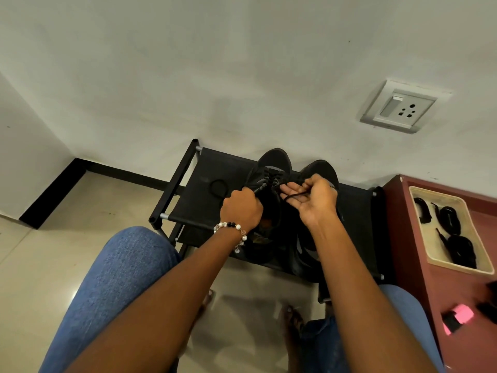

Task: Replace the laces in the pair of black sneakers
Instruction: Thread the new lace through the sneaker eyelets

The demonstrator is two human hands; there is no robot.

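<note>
Midway Through: Laces Still Being Worked on the First Sneaker

Seemingly early in the job, you are sitting over a low black rack (212, 184) against the wall, where the pair of black sneakers is standing side by side. Starting at the left, a loose black loop (219, 188) is lying on the rack's fabric. Beside it, your left hand (242, 208), beaded bracelet (231, 227) at the wrist, is curling its fingers around the side of the left sneaker (271, 173), steadying it. That shoe is still showing lacing across its tongue. Your right hand (313, 200) is turning palm-up, thumb and fingers pinching a thin black lace (295, 195) that is running back toward the eyelets. Whether you are drawing it out or threading it in cannot be told. The right sneaker (320, 168) is waiting behind that hand, its lacing hidden. Farther right, a tray (427, 238) on the red cabinet (403, 251) is holding several coiled black laces (447, 216).
</note>
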